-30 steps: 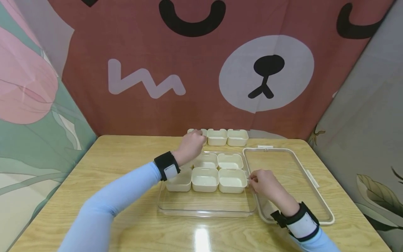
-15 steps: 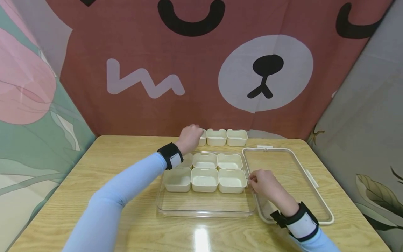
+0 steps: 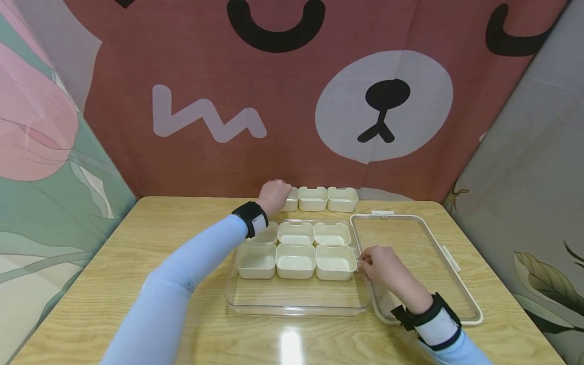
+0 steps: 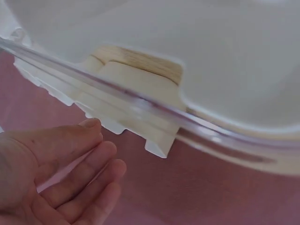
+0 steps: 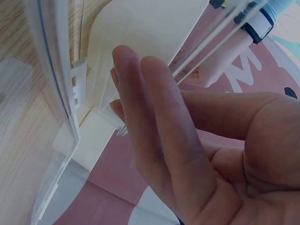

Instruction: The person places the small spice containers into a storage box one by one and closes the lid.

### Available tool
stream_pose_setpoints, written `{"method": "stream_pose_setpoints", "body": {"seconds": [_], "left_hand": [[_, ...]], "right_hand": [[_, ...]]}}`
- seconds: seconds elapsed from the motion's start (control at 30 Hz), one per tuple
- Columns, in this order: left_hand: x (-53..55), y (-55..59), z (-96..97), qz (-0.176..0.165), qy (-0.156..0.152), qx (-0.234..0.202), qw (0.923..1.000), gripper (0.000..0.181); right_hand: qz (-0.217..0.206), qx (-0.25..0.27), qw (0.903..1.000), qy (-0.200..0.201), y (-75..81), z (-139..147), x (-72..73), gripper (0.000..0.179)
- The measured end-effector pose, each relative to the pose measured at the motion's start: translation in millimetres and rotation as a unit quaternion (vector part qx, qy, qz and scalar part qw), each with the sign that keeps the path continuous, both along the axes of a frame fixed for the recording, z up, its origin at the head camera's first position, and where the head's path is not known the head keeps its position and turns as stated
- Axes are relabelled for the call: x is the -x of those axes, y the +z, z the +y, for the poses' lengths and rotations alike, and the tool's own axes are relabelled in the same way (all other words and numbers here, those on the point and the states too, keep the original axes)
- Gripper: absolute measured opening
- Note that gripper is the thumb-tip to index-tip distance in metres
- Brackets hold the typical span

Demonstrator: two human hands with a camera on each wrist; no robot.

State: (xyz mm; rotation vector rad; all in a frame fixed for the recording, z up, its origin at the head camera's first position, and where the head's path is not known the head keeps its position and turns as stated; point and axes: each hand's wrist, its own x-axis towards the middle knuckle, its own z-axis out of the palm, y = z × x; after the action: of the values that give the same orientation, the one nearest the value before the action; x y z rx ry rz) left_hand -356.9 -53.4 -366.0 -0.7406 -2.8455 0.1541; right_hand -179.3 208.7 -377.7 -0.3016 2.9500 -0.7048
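Here, plain cream bins (image 3: pixel 295 261) in tray (image 3: pixel 296 308)

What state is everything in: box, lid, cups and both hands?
Clear box: uncovered
Lid: off, lying right of the box
Boxed cups: upright, visible insides empty
Back cups: upright, leftmost partly hidden
Left hand: fingers relaxed, by the leftmost back cup
Right hand: pinching the box's right edge
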Motion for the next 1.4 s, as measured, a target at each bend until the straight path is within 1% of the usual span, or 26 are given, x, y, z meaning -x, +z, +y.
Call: {"method": "stream_pose_setpoints", "body": {"seconds": [0.33,0.43,0.57,0.63,0.83,1.2,1.4], "left_hand": [[5.7,-6.9,-1.0,-0.027,-0.004,0.021,0.9994,0.021],[8.3,-9.2,-2.2,-0.029,-0.008,0.026,0.9992,0.022],[11.5,-11.7,-4.1,-0.029,-0.013,0.023,0.9992,0.021],[12.3,-12.3,-4.6,-0.033,-0.013,0.019,0.9992,0.020],[13.1,-13.0,-4.8,-0.044,-0.005,0.021,0.9988,0.022],[11.9,-12.7,-4.1,-0.064,0.022,0.024,0.9974,0.022],[13.6,-14.7,-3.4,-0.056,0.019,0.015,0.9982,0.022]], "right_hand": [[-0.003,0.001,1.0000,-0.008,0.0,-0.7,-0.4,0.009],[0.009,-0.003,0.9999,-0.006,-1.2,-0.3,0.3,0.008],[0.027,-0.009,0.9996,-0.002,-2.3,0.2,0.9,0.008],[0.027,-0.008,0.9996,-0.002,-2.3,0.3,0.8,0.008],[0.024,-0.006,0.9997,-0.003,-1.6,-0.1,0.6,0.008],[0.025,-0.006,0.9997,0.000,-2.1,-0.6,1.7,0.009],[0.029,-0.003,0.9996,0.000,-2.3,-0.4,1.6,0.009]]}}
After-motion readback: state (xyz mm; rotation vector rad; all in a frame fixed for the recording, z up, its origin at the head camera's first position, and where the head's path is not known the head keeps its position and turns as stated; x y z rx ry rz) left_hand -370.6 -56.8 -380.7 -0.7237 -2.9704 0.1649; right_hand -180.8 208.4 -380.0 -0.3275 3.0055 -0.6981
